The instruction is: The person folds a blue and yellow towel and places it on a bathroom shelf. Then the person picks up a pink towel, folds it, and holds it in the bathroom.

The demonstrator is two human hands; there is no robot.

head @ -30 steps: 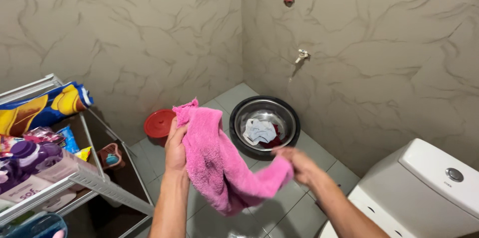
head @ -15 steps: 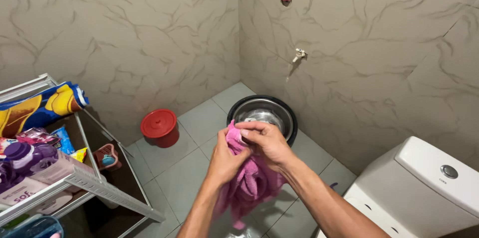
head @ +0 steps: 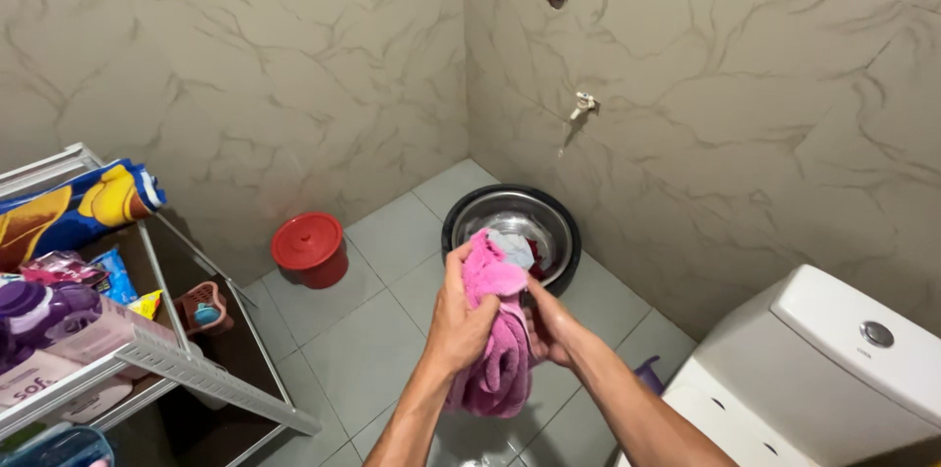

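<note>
While bunched, pink towel [head: 495, 344] hides right hand [head: 549, 328] fingers.

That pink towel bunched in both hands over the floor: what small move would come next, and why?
Probably lowering the pink towel into the steel basin. Left hand and right hand grip it gathered in a bundle just in front of the basin, which already holds other cloth.
</note>
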